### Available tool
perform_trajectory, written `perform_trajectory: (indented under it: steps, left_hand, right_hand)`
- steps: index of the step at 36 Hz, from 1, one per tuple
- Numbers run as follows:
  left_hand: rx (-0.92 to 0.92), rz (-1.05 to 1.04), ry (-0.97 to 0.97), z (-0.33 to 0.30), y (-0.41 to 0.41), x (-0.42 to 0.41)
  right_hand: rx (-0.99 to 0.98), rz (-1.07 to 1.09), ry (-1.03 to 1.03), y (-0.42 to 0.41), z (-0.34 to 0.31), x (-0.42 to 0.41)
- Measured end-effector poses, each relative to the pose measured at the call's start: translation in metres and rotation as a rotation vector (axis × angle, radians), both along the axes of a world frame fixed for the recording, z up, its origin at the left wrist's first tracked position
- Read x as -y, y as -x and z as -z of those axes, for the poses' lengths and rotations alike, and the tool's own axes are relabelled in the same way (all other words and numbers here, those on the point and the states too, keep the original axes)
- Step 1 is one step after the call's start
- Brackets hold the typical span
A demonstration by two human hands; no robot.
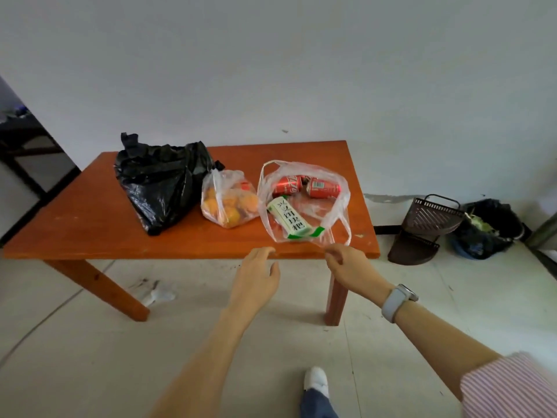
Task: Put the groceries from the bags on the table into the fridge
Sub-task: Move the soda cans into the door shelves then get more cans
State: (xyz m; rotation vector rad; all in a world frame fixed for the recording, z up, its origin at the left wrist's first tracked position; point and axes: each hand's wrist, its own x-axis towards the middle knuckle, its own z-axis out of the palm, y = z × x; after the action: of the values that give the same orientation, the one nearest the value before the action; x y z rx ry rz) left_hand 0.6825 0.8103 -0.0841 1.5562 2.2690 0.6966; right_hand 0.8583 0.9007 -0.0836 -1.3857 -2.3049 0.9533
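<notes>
Left hand grip loose at table edge; right hand fingers curled, empty, beside clear bag

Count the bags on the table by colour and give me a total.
Black bag: 1
Clear bags: 2, one holding orange fruit, one holding red cans and a carton
Total: 3

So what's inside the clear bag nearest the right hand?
The clear bag holds two red cans lying on their sides and a white-and-green carton lying flat. Crumpled plastic hides anything beneath or behind them. The right hand is at the bag's near edge.
</notes>
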Motion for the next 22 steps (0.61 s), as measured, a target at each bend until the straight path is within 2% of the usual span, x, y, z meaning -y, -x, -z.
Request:
perform_trajectory:
  steps: [5,10,14,18,22]
  left_hand:
    - [-0.096,0.060,0.028,0.009,0.033,-0.106]
    - [-0.206,0.116,-0.029,0.022,0.053,-0.186]
    - [-0.327,0.244,-0.004,0.039,0.071,-0.233]
    - [-0.398,0.377,0.154,0.066,0.100,-0.282]
    - [-0.463,0.444,0.174,0.082,0.129,-0.325]
  right_hand:
    - [-0.003,0.051,-0.051,0.036,0.010,-0.102]
    - [0.037,0.076,-0.214,0.062,0.028,-0.175]
    - [0.184,0.042,-0.285,0.075,0.047,-0.220]
    - [0.338,-0.050,-0.186,0.085,0.062,-0.260]
    - [0.407,-0.082,-0.277,0.086,0.079,-0.299]
